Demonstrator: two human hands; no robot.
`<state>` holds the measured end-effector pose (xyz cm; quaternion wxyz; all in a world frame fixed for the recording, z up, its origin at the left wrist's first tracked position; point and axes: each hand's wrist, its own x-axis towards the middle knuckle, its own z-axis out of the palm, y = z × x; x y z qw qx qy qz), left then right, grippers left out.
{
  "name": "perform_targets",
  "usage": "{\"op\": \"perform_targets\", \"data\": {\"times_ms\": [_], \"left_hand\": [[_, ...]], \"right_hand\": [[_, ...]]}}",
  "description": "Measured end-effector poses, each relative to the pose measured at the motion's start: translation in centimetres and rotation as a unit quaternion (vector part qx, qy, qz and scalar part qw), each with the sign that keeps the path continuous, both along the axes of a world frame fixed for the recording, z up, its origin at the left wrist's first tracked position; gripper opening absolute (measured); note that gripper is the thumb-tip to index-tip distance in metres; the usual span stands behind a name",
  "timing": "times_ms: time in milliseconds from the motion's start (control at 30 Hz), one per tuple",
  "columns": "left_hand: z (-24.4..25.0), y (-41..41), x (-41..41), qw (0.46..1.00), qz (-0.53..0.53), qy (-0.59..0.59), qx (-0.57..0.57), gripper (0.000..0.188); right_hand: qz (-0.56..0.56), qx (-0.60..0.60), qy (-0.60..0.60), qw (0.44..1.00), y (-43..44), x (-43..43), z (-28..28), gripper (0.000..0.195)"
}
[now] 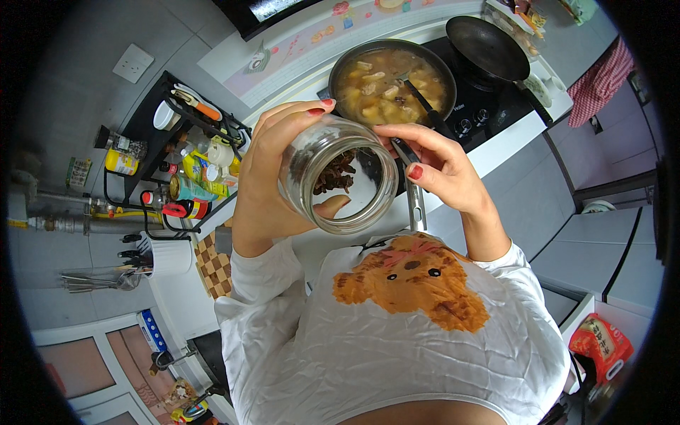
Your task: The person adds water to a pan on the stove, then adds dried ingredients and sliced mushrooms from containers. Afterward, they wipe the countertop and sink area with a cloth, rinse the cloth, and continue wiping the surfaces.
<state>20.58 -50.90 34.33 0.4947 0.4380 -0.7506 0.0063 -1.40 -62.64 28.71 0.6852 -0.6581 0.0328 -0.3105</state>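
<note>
My left hand [271, 175] grips a clear glass jar [297, 164], tilted with its open mouth towards me. Dark brown pieces that look like star anise [336, 175] lie inside it. The index finger of my right hand [441, 164] reaches to the jar's right side, its thumb apart below. Between that finger and thumb passes a black and silver pan handle [416, 204]; whether the hand grips it cannot be told. Beyond the jar, a dark pan [336, 79] holds a brown stew [372, 79] with chunks. A black-handled utensil [425, 103] leans in the stew.
An empty black wok [489, 48] sits on the right of the gas hob [467, 109], its handle jutting past the counter edge. At left stands a black rack [154, 133] with bottles and jars. Below it are a white knife holder [172, 255] and a checkered wooden board [215, 265].
</note>
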Motion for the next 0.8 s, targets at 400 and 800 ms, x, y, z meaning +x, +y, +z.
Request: {"op": "perform_targets", "data": {"times_ms": [400,800], "left_hand": [[0.21,0.04,0.16,1.000,-0.002,-0.008,-0.002,0.082],[0.05,0.11,0.33,1.000,0.000,0.003,0.008,0.082]], "right_hand": [[-0.003,-0.022,0.006,1.000,-0.07,0.18,0.05,0.047],[-0.002,-0.016,0.012,1.000,-0.15,0.31,-0.25,0.047]]}}
